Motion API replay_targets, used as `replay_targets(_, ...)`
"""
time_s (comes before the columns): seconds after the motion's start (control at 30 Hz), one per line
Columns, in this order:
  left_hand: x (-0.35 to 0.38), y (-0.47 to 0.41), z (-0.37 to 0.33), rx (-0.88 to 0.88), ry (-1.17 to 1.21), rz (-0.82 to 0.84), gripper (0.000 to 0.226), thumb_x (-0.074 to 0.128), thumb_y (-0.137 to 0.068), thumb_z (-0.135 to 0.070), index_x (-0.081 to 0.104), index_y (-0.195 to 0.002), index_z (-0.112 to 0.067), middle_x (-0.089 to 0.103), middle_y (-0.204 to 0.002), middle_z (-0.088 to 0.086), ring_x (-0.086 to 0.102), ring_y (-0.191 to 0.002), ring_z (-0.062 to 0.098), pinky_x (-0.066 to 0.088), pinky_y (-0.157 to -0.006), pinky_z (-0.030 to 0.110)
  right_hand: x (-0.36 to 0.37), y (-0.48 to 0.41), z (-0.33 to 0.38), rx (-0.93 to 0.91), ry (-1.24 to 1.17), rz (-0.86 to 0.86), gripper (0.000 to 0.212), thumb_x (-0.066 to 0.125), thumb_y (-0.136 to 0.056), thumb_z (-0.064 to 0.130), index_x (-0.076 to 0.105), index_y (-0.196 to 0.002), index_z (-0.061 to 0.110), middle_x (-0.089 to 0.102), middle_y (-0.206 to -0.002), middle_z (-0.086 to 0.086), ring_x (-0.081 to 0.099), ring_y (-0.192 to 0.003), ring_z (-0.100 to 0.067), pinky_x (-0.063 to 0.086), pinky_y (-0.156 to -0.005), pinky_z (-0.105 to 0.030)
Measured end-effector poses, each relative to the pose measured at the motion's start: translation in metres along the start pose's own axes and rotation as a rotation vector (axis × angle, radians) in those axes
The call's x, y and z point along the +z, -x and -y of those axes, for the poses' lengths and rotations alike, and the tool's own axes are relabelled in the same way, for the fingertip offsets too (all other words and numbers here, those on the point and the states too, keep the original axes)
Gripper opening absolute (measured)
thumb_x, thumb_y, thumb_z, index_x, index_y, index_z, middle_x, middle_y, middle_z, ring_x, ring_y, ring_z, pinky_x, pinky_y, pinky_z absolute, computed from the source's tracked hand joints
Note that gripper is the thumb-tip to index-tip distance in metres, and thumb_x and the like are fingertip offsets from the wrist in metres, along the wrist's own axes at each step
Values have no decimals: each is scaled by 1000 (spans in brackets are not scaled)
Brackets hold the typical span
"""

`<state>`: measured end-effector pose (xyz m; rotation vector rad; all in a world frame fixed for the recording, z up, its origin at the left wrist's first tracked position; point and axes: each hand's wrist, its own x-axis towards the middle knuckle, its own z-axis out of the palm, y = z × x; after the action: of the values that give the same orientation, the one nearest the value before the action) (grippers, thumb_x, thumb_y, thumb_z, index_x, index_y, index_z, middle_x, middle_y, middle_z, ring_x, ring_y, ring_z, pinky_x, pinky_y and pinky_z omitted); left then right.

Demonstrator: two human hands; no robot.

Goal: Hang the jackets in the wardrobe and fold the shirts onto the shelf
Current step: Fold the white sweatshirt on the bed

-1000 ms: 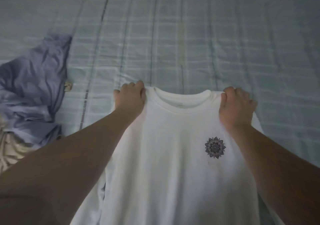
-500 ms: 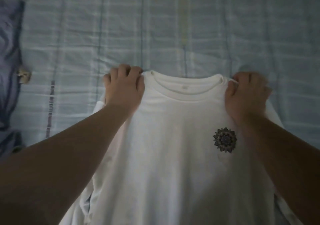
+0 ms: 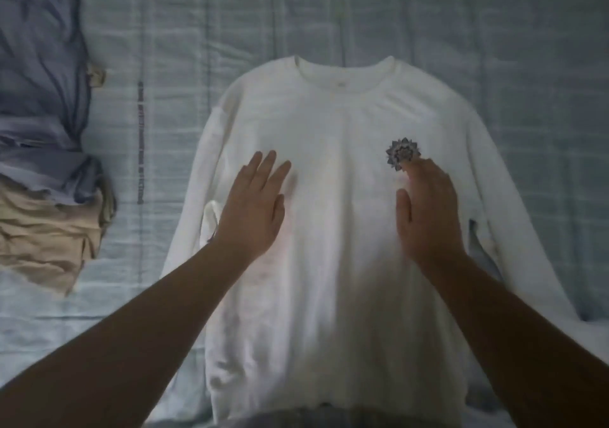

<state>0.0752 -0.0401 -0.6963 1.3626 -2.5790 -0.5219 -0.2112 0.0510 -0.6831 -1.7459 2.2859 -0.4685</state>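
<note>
A: From the head camera, where is the shirt?

B: The white shirt (image 3: 336, 263) lies face up, spread flat on the bed (image 3: 329, 9). Its collar (image 3: 346, 75) points away from the person and its hem is near the bottom of the view. Both long sleeves run down along its sides, not folded in.

A: And the hands?

B: The left hand (image 3: 253, 210) lies flat on the chest, fingers straight and close together, holding nothing. The right hand (image 3: 428, 210) is flat on the other side of the chest, its fingertips touching the lower edge of the small flower print (image 3: 402, 153). It is a little blurred, but I see no cloth pinched in it.

A: So how far along is this?

B: Early, I'd judge. The shirt is laid out and looks ready for smoothing, with no fold made in it. The sleeves, the sides and the final fold are all left, then the carry to the shelf.

A: Anything else waiting?

B: A crumpled blue garment (image 3: 39, 81) and a beige garment (image 3: 43, 236) lie heaped at the left of the bed, apart from the shirt. No wardrobe or shelf shows, so I can't say what is put away.
</note>
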Motion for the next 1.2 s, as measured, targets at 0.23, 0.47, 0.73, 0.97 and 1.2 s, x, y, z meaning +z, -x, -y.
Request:
replay_targets(0.23, -5, 188, -25, -189, 126, 261, 53, 35, -98, -31, 42, -148, -16, 35, -159, 10, 18, -152, 26, 24, -121, 48, -10, 210, 19, 171, -55, 219, 49, 38, -97, 28, 54, -135, 2, 51, -142, -20, 43, -135, -37, 33, -113, -50)
replay_targets(0.47, -26, 266, -56, -735, 357, 79, 50, 64, -87, -7, 48, -134, -16, 46, -136, 7, 51, -119, 24, 41, -101, 34, -27, 264, 21, 627, -130, 101, 35, 53, -90, 12, 57, -124, 7, 52, -133, -18, 48, -123, -36, 34, -107, -40)
replay_targets(0.73, -21, 266, -39, -1162, 425, 539, 35, 67, -89, -39, 60, -106, -9, 69, -96, 10, 68, -87, 32, 57, -79, 40, -42, 268, -6, 1284, -373, 285, 46, 56, -88, 31, 52, -126, 5, 59, -116, -12, 56, -100, -31, 46, -85, -38)
replay_targets(0.97, -34, 289, -35, -1241, 970, 312, 25, 63, -96, -19, 54, -117, -9, 66, -104, 14, 68, -89, 30, 58, -67, 38, -62, 276, -21, 1221, -545, 310, 40, 55, -97, 26, 49, -129, 4, 55, -120, -17, 55, -104, -31, 51, -86, -46)
replay_targets(1.2, -38, 307, -31, -1283, 1012, 297, 27, 63, -95, -6, 56, -121, -5, 68, -110, 17, 67, -101, 35, 57, -85, 48, -77, 287, -27, 1122, -432, 271, 40, 59, -93, 17, 55, -130, 5, 64, -115, -13, 59, -96, -28, 47, -80, -36)
